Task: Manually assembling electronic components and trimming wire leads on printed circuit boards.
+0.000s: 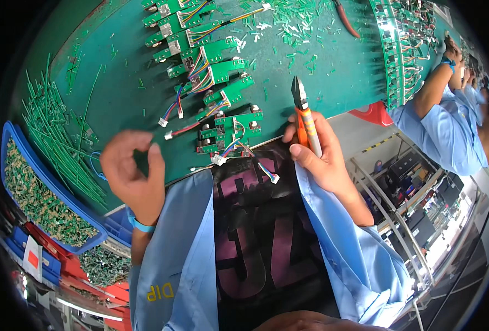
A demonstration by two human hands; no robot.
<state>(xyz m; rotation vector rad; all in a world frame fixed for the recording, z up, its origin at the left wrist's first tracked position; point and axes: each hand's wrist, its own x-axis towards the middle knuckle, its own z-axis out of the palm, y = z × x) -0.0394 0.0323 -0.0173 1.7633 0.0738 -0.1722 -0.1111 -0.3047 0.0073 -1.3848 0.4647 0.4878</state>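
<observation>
Side cutters (305, 118) with orange and striped grey handles are gripped in my right hand (324, 151), their metal jaws pointing away from me over the table edge. My left hand (134, 171), slightly blurred and with a blue wrist band, hovers over the table's left front. Its thumb and forefinger are curved apart with nothing visible between them. Between my hands, a green circuit board (234, 131) with a bundle of coloured wires lies near the front edge. One of its white connectors (275, 178) hangs over the edge. Further boards with wires (200, 66) stretch away in an overlapping row.
Thin green board strips (62, 138) are piled at left, beside a blue bin (51, 212) of small pieces. Green offcuts (294, 38) litter the far table, near a red-handled tool (346, 19). More wired boards (396, 52) stand at right, close to a co-worker's arm (434, 88).
</observation>
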